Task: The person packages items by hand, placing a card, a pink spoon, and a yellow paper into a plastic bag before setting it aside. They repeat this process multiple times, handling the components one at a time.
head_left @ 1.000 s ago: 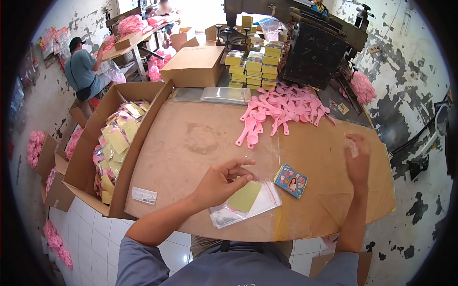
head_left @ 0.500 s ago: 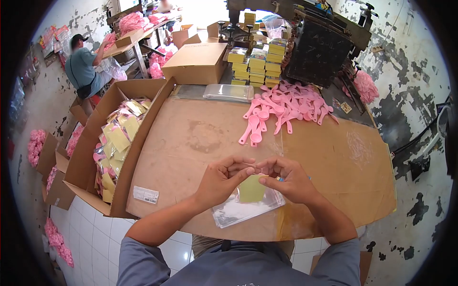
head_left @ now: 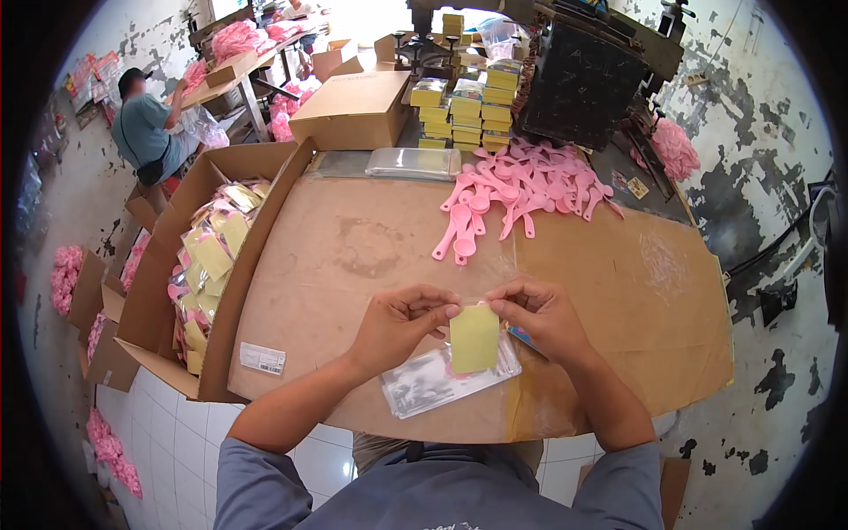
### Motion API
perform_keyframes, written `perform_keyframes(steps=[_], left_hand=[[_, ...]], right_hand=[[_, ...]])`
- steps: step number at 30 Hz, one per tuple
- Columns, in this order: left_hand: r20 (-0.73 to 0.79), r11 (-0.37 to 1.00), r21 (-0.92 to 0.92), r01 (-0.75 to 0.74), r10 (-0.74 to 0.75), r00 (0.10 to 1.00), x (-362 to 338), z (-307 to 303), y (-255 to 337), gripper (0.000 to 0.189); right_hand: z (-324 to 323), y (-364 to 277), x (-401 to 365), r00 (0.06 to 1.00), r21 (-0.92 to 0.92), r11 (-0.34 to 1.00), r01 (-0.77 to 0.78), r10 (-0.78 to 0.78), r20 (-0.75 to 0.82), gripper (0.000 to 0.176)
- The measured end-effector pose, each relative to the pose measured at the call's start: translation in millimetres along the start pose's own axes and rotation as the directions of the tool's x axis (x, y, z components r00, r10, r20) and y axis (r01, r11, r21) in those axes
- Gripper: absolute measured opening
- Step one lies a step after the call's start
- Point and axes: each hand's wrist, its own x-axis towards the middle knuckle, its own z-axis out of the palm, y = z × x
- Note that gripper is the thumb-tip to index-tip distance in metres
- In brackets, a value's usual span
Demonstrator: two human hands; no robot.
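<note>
My left hand (head_left: 402,325) and my right hand (head_left: 543,320) pinch the two top corners of a clear plastic bag with thumbs and fingertips. A pale yellow card (head_left: 474,343) hangs upright in it, facing me, with a bit of pink showing at its edges. Below the card, a stack of clear plastic bags (head_left: 415,390) lies on the cardboard-covered table (head_left: 353,265). A small blue printed piece peeks out beneath my right hand, mostly hidden.
Pink measuring spoons (head_left: 552,185) are heaped at the back of the table, beside stacked yellow-edged cards (head_left: 466,110). An open carton (head_left: 261,256) of filled packets stands at left. A black machine (head_left: 574,88) rises behind. A person (head_left: 146,124) sits at the far left.
My hands have moved apart slightly, drawing the bag's top edge straight. The yellow card now hangs upright and shows more of its face. The view has shifted a little.
</note>
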Motion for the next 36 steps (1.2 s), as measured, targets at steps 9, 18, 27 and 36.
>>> perform_keyframes(steps=[9,18,27,36], left_hand=[[0.003,1.0,-0.007,0.004,-0.004,1.0,1,-1,-3,0.019],[0.104,0.984,0.121,-0.127,0.115,0.988,0,-9,-3,0.019],[0.086,0.994,0.036,-0.101,0.098,0.991,2,-11,-4,0.017],[0.066,0.999,0.04,0.033,-0.036,0.997,3,-7,-5,0.018]], right_hand=[[-5,-6,-1,0.997,0.011,0.998,-0.06,0.059,0.045,0.019],[-15,-5,0,0.996,-0.062,0.996,0.064,-0.06,0.07,0.013],[-19,-17,-1,0.991,-0.22,0.97,0.102,-0.08,0.108,0.017],[-19,-2,2,0.99,-0.246,0.961,0.125,-0.104,0.097,0.014]])
